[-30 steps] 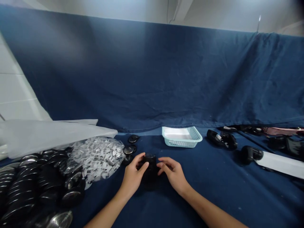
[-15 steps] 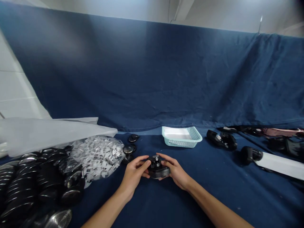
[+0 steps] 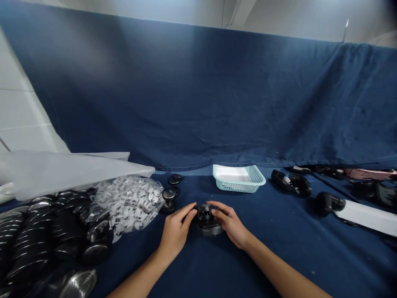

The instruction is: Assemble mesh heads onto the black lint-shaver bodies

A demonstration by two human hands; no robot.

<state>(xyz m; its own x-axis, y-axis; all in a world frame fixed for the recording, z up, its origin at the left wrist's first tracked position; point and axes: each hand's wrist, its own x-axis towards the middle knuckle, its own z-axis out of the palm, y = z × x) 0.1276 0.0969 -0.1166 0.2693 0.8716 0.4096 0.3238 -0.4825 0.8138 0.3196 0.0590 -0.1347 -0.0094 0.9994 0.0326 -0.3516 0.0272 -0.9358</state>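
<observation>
A small round black part [image 3: 207, 222] with a raised centre sits on the blue cloth in front of me. My left hand [image 3: 176, 234] grips its left side with fingers curled onto the top. My right hand [image 3: 231, 225] grips its right side, thumb and fingers closed around it. A few loose black round caps [image 3: 170, 194] lie just left of and beyond the part.
A clear bag of small white pieces [image 3: 128, 203] and stacks of black round discs [image 3: 37, 236] fill the left. A pale green basket [image 3: 238, 178] stands behind the hands. Black devices [image 3: 291, 183] and a white strip [image 3: 366, 215] lie right. A blue curtain [image 3: 201, 95] hangs behind.
The black part was turned from upright in my hands to lying flat with its raised centre up. Both hands stayed closed on it and shifted slightly.
</observation>
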